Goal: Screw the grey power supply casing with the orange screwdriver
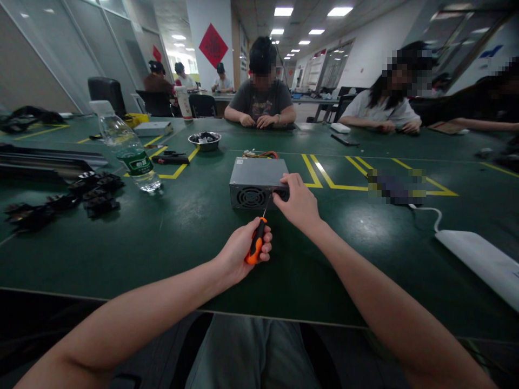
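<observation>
A grey metal power supply box (259, 172) with a round fan grille on its near face sits on the green table. My left hand (243, 249) is wrapped round the handle of an orange and black screwdriver (256, 243). The screwdriver's thin shaft points up at the box's near face, right of the grille; whether its tip touches is too small to tell. My right hand (298, 202) grips the box's right front corner, thumb at the near face and fingers over the top edge. Coloured cables (261, 154) show behind the box.
A water bottle (135, 156), black parts (97, 194) and a metal bowl (205, 141) stand to the left. At the right are a phone-like item (395, 186) and a white device (478, 259) with a cable. Several people sit beyond.
</observation>
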`<state>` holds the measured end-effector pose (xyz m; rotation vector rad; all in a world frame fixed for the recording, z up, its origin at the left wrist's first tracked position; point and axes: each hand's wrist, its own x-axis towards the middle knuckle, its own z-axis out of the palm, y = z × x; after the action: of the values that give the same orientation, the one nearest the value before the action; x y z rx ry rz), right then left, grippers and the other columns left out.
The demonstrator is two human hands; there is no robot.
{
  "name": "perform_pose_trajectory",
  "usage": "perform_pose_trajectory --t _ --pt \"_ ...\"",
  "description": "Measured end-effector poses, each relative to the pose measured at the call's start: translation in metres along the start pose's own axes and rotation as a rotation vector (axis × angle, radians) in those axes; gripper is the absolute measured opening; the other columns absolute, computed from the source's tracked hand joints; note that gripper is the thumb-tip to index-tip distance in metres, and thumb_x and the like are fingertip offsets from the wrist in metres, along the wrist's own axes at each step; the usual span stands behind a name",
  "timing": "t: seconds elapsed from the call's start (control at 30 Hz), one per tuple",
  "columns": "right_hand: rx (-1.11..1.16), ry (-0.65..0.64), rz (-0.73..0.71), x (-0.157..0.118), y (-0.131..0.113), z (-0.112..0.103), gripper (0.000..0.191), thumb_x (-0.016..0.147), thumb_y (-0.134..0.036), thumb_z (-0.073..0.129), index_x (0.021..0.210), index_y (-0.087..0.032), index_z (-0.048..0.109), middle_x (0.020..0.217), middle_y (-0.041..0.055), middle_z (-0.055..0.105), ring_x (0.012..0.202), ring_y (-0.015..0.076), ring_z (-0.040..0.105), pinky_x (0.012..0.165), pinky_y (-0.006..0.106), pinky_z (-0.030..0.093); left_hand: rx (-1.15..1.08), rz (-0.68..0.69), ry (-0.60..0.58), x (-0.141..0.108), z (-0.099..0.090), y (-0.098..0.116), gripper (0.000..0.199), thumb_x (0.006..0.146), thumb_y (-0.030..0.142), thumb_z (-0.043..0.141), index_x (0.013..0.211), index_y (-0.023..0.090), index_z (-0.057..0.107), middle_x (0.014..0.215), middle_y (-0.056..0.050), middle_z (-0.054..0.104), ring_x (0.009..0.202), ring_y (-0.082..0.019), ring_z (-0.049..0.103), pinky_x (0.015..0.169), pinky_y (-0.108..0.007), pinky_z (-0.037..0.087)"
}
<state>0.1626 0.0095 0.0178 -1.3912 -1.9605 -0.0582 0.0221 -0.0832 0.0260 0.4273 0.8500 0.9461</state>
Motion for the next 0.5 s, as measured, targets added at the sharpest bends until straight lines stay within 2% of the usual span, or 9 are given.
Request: perform_pose_trajectory --t 0.5 --pt "0.014 0.002 -0.011 0.0005 0.0005 -0.0008 0.021 0.077 -0.030 0.051 0.096 -0.023 0.044 0.107 0.0071 0.054 0.090 0.0248 0.058 0.067 0.036 0.046 -0.014 0.018 0.004 0.0041 -0.0021 0.0012 0.031 0.096 0.030 0.031 0.076 0.013 0.047 0.061 0.002 0.043 0.038 -0.002 0.036 0.029 -0.010 0.024"
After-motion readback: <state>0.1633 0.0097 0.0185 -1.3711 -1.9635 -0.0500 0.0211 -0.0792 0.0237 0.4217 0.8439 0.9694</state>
